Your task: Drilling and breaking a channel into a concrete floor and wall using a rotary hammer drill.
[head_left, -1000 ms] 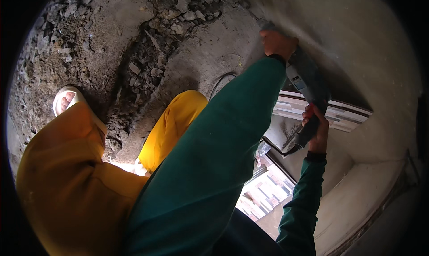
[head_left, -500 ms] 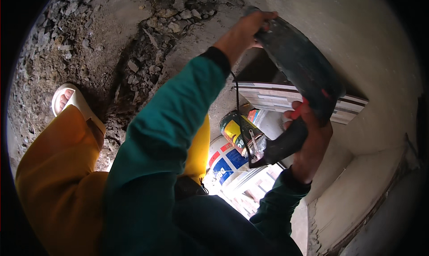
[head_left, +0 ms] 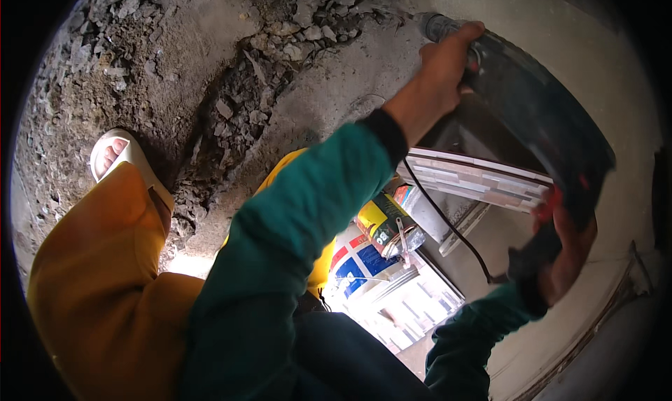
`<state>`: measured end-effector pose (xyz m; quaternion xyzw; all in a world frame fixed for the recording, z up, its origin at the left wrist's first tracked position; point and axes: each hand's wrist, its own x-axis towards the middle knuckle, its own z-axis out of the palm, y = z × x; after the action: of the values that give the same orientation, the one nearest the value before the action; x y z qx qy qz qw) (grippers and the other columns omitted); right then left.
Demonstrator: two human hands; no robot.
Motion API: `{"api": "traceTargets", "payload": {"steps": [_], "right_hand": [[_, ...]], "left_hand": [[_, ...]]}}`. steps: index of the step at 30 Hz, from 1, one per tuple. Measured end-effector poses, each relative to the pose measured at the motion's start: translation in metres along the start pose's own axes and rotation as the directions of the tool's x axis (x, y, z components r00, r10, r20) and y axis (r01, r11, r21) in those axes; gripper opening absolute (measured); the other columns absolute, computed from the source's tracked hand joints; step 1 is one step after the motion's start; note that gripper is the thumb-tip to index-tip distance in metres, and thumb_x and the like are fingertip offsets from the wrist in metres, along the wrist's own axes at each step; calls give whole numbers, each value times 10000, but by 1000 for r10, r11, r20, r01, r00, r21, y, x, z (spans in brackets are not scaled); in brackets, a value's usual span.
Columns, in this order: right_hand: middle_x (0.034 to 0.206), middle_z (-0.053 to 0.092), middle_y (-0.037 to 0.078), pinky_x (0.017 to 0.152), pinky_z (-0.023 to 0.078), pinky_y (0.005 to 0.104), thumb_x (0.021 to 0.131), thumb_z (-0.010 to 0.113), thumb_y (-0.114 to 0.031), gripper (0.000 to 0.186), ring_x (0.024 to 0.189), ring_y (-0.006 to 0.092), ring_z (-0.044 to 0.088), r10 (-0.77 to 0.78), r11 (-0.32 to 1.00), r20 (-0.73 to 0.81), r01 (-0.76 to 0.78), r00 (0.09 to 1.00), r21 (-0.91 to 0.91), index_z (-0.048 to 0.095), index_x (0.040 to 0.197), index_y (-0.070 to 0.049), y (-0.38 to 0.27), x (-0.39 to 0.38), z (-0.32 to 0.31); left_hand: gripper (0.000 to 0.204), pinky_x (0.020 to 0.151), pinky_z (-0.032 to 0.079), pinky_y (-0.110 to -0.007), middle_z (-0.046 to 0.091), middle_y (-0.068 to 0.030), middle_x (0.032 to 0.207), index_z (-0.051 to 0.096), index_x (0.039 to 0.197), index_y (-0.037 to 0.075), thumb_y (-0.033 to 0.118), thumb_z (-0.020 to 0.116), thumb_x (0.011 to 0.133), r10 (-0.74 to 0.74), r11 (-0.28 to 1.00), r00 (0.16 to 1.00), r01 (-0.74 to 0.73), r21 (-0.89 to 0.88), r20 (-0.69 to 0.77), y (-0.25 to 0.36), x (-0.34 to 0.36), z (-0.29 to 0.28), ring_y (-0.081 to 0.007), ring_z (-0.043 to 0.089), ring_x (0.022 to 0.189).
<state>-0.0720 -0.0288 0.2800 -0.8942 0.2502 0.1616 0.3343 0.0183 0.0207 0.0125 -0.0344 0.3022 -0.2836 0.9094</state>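
My left hand (head_left: 444, 72) is closed round the front of a dark green power hammer (head_left: 532, 114), behind its grey chuck (head_left: 437, 27). A chisel bit extends from the chuck toward broken concrete (head_left: 315, 12) at the top. My right hand (head_left: 570, 250) is wrapped round the rear handle, by the red trigger, and is partly blurred. A black cord (head_left: 448, 226) hangs from the handle. Below the tool, stacks of striped tiles (head_left: 476, 179) lie or lean beside the pale wall (head_left: 574, 51).
A dented yellow-and-dark can (head_left: 383, 222) and a white bucket with blue and red print (head_left: 353, 261) stand under my arms. Rubble and a trench (head_left: 224, 107) cross the floor at left, beside my sandalled foot (head_left: 112, 152). A plastered ledge (head_left: 574, 310) runs along the right.
The hammer has risen and swung right, with both my hands on it. My left forearm has shifted and tilted, and the can, bucket and cord have come into view beneath it.
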Motion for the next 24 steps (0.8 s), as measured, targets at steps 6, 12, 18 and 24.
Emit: {"api": "traceTargets", "payload": {"steps": [6,12,18,24], "right_hand": [[952,632,156,624,501,286,837,677,-213,471,741,201,625,-63,996,64,67,996,-56,506,1177,65,-19,-40,-4],[949,653,148,639,489,275,819,708,-159,504,724,180,617,-88,973,-137,56,987,-223,488,1208,72,-18,-56,21],[935,655,135,637,485,290,813,698,-117,429,725,174,614,-97,984,-135,75,986,-159,537,1182,31,7,2,2],[939,649,131,628,500,309,803,700,-152,377,742,202,638,64,998,-50,-62,997,31,571,1116,15,31,67,-71]], "left_hand": [[292,683,532,-299,687,-37,835,604,971,72,345,616,871,70,996,994,-73,42,83,31,-68,9,-140,654,662],[340,643,522,-316,616,-22,718,600,922,76,401,651,834,-126,981,992,122,151,19,21,-61,19,-131,585,595],[510,620,527,-433,607,-109,815,603,967,-23,403,741,724,-81,981,995,90,172,-62,5,-9,31,-208,605,702],[743,701,558,-489,607,-193,1012,504,1172,-108,376,774,677,26,971,960,42,237,-277,-45,69,54,-309,630,892]]}}
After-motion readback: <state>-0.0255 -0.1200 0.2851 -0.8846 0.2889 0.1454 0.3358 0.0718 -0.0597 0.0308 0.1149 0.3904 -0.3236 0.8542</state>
